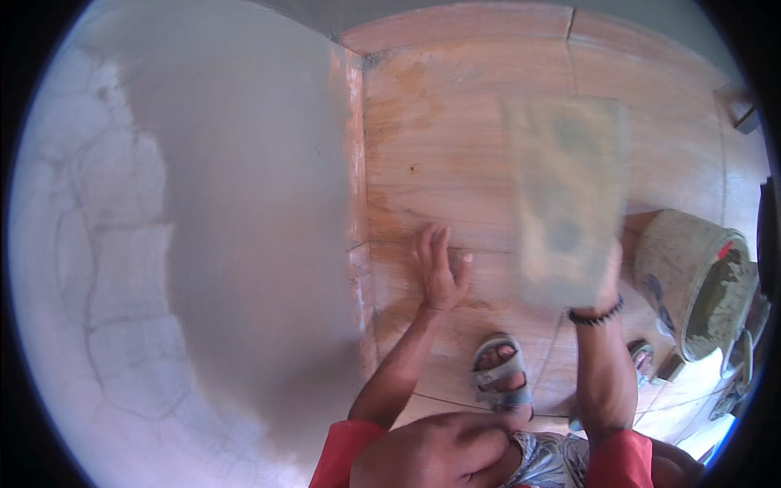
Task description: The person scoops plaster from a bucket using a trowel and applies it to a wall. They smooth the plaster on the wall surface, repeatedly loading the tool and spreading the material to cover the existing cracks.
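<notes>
Plasterer's float, or a similar flat rectangular board, held over a wood-patterned tile floor beside a partly coated wall. The right hand, above a dark beaded bracelet, grips the board at its lower right corner; its fingers lie along and behind that edge, their exact closure hidden by the board and by blur. No handle can be made out. This hold probably leaves the broad face, marked with dark blotches, free to meet a surface.

The left hand is empty, its fingers spread toward the floor near the foot of the wall, probably for balance in a low posture; whether they touch the tiles cannot be told. The board lies to the right of these fingers, well apart from them.

At left, smooth grey plaster borders a pale, cracked-looking surface. At right, a bucket with grey mortar inside stands near the right hand, a position that presumably keeps the material within reach. A sandalled foot rests between the forearms.
</notes>
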### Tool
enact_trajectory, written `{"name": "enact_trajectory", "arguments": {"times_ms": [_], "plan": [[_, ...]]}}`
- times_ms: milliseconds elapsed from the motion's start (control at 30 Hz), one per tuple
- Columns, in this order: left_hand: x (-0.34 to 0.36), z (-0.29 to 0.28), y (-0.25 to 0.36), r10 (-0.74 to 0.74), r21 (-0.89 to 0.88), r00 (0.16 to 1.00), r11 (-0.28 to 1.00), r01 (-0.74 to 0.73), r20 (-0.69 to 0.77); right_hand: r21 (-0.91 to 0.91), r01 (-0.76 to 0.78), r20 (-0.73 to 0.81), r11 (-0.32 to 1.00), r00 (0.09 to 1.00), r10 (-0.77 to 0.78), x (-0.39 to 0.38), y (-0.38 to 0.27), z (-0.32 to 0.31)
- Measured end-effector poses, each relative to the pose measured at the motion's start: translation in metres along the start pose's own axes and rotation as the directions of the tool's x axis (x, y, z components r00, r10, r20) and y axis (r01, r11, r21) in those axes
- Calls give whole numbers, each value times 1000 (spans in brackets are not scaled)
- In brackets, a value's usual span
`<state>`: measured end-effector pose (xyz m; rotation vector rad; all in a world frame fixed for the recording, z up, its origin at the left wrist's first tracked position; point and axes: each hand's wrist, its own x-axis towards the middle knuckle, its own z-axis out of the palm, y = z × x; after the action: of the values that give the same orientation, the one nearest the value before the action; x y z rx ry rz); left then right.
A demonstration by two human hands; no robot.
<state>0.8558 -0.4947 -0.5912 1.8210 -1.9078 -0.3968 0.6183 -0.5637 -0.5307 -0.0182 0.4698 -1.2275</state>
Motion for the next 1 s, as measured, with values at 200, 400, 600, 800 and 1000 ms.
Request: {"name": "enact_trajectory", "arguments": {"times_ms": [200, 400, 600, 800, 1000], "plan": [[-2, 4, -1, -66, 12, 997, 998, 66, 43, 112, -131, 106, 985, 987, 119, 152, 108, 46], [-7, 9, -10, -45, -44, 999, 998, 46, 19, 79, -59, 22, 995, 998, 58, 231, 161, 66], [-6, 4, -10, -71, 9, 997, 997, 71, 23, -192, 173, -40, 966, 982, -183, 259, 194, 77], [-8, 5, -9, -132, -68, 989, 988, 137, 71, -342, 223, -87, 913, 960, -267, 263, 198, 89], [-6, 5, -9, -96, -38, 995, 995, 98, 41, -297, 190, -6, 936, 980, -201, 253, 195, 85]]}}
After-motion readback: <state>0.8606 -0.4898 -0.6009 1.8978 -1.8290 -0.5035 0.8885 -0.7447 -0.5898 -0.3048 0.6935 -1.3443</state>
